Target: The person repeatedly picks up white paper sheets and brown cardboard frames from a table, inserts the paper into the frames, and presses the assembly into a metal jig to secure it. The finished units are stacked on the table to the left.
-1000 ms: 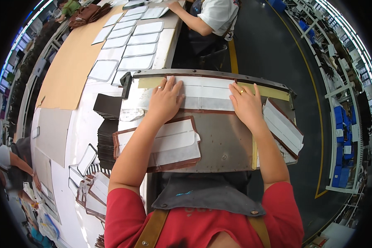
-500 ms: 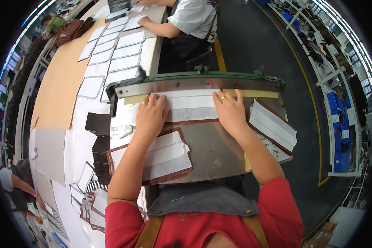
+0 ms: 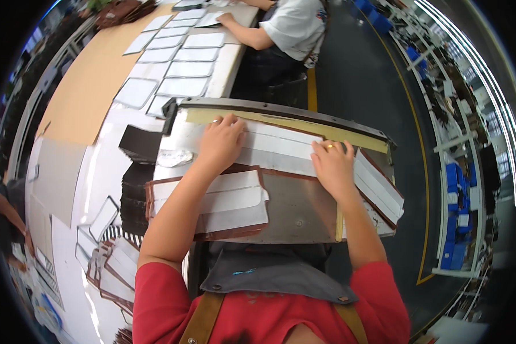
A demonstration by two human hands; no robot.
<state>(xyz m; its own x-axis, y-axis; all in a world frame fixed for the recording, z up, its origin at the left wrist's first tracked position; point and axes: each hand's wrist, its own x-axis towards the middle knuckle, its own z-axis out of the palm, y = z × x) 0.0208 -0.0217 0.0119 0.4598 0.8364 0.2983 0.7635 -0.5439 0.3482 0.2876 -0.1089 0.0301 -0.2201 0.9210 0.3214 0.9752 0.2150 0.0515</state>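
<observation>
A long white-and-grey panel with brown edges (image 3: pixel 281 150) lies slantwise on the metal work plate (image 3: pixel 301 209), in front of the machine's long bar (image 3: pixel 292 112). My left hand (image 3: pixel 222 142) grips its left end, fingers bent over the far edge. At its right end rests my right hand (image 3: pixel 333 169), fingers spread and touching the panel. Under my left forearm sits a stack of similar brown-edged panels (image 3: pixel 235 200). Another such panel (image 3: pixel 377 186) lies at an angle beside my right wrist. A yellow strip (image 3: pixel 361 137) runs along the bar.
Black stacked pieces (image 3: pixel 140 143) stand left of the plate. Framed white panels (image 3: pixel 183 86) lie in rows on the long table, where a co-worker (image 3: pixel 292 34) sits. More brown-edged pieces (image 3: pixel 120 266) lie lower left. Shelves with blue bins (image 3: pixel 456 218) line the right side.
The panel has come out from the bar toward me and turned, its right end nearer. Both hands moved with it. The bar now looks narrower, and the whole view has shifted.
</observation>
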